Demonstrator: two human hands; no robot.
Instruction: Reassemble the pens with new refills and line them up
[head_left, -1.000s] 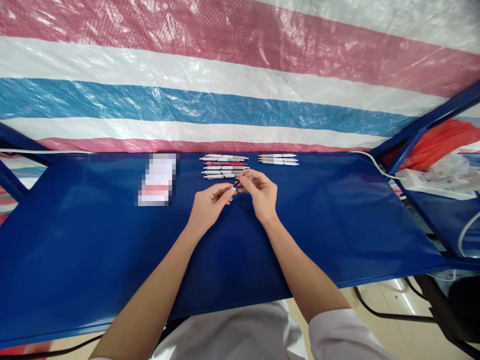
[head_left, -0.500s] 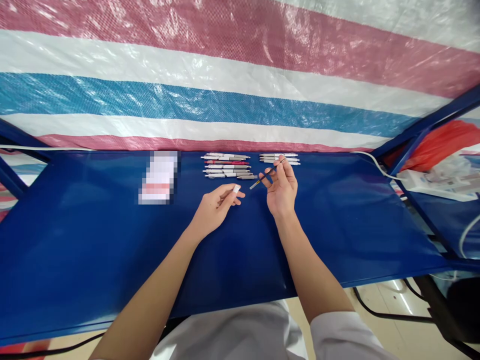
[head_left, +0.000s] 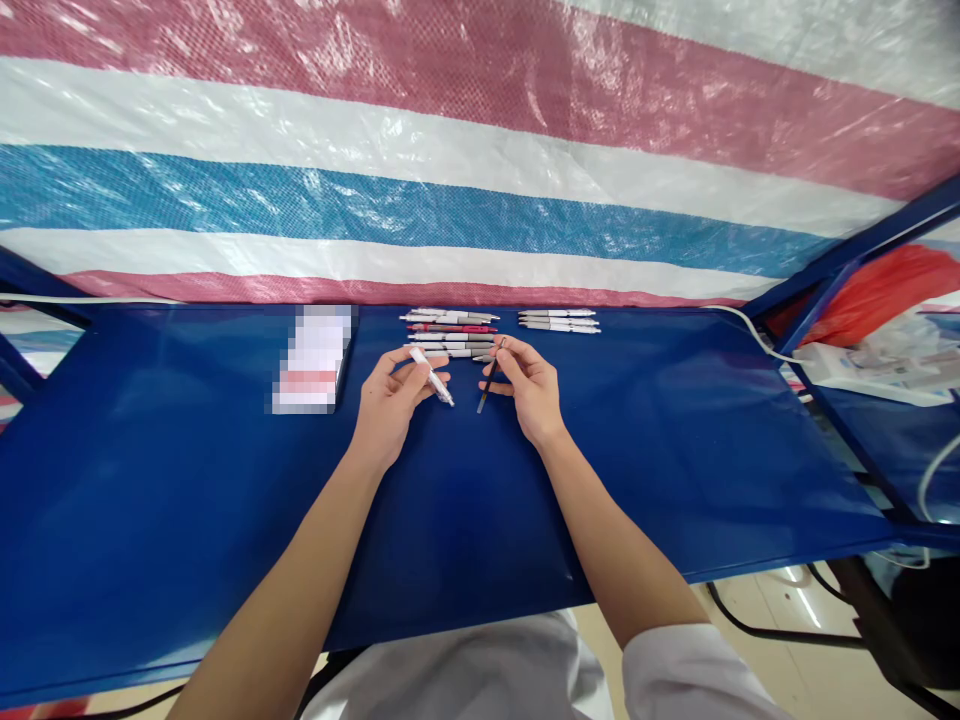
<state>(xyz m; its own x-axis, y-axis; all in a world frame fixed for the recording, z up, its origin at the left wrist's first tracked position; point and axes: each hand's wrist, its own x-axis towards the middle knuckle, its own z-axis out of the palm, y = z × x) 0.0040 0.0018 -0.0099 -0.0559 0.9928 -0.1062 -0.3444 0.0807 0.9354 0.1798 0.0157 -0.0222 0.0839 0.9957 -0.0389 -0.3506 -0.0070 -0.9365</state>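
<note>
My left hand (head_left: 390, 395) is closed around a white pen barrel (head_left: 432, 376) that points down to the right. My right hand (head_left: 529, 385) pinches a thin dark pen refill (head_left: 490, 377), held slanted with its tip toward the barrel. The two parts are a few centimetres apart above the blue table (head_left: 225, 500). Just behind my hands lies a row of several white and grey pens, one pink (head_left: 450, 330). A smaller group of three white pens (head_left: 559, 320) lies to the right of them.
A blurred white and red box (head_left: 315, 358) sits left of the pens. A striped tarp (head_left: 450, 150) hangs behind the table. A white cable (head_left: 742, 325) and a power strip (head_left: 862, 362) lie at the right, beside a red bag (head_left: 885, 285).
My right hand came back left from the group of three pens with the refill. My left hand moved up and left, and its white barrel now shows fully.
</note>
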